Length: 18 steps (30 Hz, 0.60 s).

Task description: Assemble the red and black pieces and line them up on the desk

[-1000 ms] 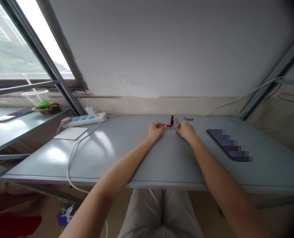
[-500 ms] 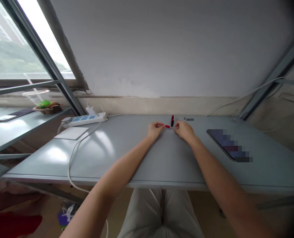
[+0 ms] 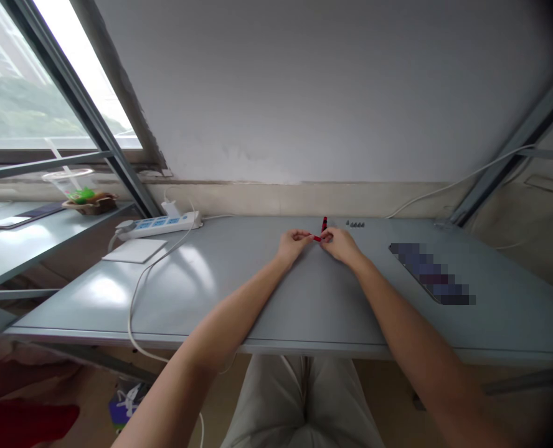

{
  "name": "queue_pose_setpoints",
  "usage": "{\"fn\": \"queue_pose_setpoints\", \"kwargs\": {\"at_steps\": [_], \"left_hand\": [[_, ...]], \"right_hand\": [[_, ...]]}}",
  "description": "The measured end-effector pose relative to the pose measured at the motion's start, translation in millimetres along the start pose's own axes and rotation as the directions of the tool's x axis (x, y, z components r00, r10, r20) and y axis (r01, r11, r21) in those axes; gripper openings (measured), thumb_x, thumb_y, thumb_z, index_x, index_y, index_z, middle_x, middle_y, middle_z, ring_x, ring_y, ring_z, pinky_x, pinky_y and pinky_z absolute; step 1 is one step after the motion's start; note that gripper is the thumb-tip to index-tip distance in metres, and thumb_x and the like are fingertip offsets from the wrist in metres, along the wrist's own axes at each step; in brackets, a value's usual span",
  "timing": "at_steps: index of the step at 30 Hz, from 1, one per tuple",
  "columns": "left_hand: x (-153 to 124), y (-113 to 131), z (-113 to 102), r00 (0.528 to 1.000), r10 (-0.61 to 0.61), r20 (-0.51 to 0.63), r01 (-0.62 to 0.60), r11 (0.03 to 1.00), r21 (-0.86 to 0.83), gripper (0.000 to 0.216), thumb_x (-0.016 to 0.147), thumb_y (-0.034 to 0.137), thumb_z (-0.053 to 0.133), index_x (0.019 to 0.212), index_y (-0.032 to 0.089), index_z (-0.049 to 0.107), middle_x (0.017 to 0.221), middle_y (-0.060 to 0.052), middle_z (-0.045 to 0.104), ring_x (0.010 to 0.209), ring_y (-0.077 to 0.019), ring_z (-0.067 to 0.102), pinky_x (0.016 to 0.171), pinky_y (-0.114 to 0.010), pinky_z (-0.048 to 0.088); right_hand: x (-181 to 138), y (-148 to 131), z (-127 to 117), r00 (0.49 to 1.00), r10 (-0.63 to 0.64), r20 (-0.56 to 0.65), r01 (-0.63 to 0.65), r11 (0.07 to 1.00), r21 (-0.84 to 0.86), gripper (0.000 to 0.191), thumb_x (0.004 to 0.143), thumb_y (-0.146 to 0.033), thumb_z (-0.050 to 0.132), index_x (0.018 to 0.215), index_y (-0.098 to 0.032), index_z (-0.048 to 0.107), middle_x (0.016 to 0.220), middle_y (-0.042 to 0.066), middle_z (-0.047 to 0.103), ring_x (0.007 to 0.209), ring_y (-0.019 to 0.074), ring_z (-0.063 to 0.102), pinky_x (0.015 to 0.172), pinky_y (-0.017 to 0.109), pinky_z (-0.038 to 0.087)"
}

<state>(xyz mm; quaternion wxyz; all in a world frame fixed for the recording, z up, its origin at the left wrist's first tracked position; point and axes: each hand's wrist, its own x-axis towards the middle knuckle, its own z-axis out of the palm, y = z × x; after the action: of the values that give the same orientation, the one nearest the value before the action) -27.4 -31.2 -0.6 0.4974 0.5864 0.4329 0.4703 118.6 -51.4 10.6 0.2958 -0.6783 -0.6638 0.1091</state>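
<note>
Fingers [image 3: 306, 235] of left hand [image 3: 295, 242] and right hand [image 3: 339, 244] pinched narrow on both ends of small red stick [image 3: 316, 238], long axis roughly left-right, mid-frame, just below-left of red-and-black upright piece [image 3: 324, 224] on the surface [image 3: 239, 292].

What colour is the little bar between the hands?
The little bar is red, best in the head view.

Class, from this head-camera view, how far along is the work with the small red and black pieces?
Looks done: a red-and-black piece stands upright beyond the hands. In hand: a small red piece is held between the left hand and right hand. Left: a row of small dark pieces lies apart from both hands.
</note>
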Motion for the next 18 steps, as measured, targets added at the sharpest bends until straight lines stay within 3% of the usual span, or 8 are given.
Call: {"fn": "queue_pose_setpoints", "kwargs": {"at_steps": [9, 15, 18], "left_hand": [[0, -1, 0, 1.000, 0.009, 0.024, -0.008, 0.999, -0.035, 0.012, 0.066, 0.022, 0.065, 0.074, 0.014, 0.061, 0.074, -0.005, 0.065, 0.065, -0.0099, 0.056, 0.067, -0.024, 0.043], [1, -3, 0, 0.994, 0.086, 0.070, -0.092, 0.992, 0.090, 0.013, 0.066, 0.026, 0.063, 0.069, 0.014, 0.060, 0.067, -0.002, 0.061, 0.061, -0.0096, 0.053, 0.063, -0.023, 0.040], [9, -4, -8, 0.988, 0.150, 0.048, -0.157, 0.966, 0.206, 0.011, 0.067, 0.025, 0.061, 0.068, 0.014, 0.059, 0.068, -0.004, 0.060, 0.061, -0.0106, 0.052, 0.062, -0.024, 0.039]], "right_hand": [[-1, -2, 3, 0.995, -0.085, 0.053, 0.076, 0.987, 0.143, 0.015, 0.070, -0.022, 0.058, 0.082, -0.015, 0.064, 0.077, 0.004, 0.065, 0.069, 0.0126, 0.057, 0.064, 0.022, 0.040], [5, 2, 12, 0.989, -0.139, 0.044, 0.118, 0.941, 0.318, 0.018, 0.071, -0.026, 0.058, 0.084, -0.014, 0.062, 0.079, 0.005, 0.064, 0.070, 0.0127, 0.057, 0.063, 0.022, 0.042], [7, 7, 15, 0.993, -0.118, 0.031, 0.102, 0.942, 0.319, 0.022, 0.071, -0.022, 0.057, 0.091, -0.014, 0.061, 0.081, 0.006, 0.064, 0.069, 0.0125, 0.058, 0.063, 0.023, 0.043]]}}
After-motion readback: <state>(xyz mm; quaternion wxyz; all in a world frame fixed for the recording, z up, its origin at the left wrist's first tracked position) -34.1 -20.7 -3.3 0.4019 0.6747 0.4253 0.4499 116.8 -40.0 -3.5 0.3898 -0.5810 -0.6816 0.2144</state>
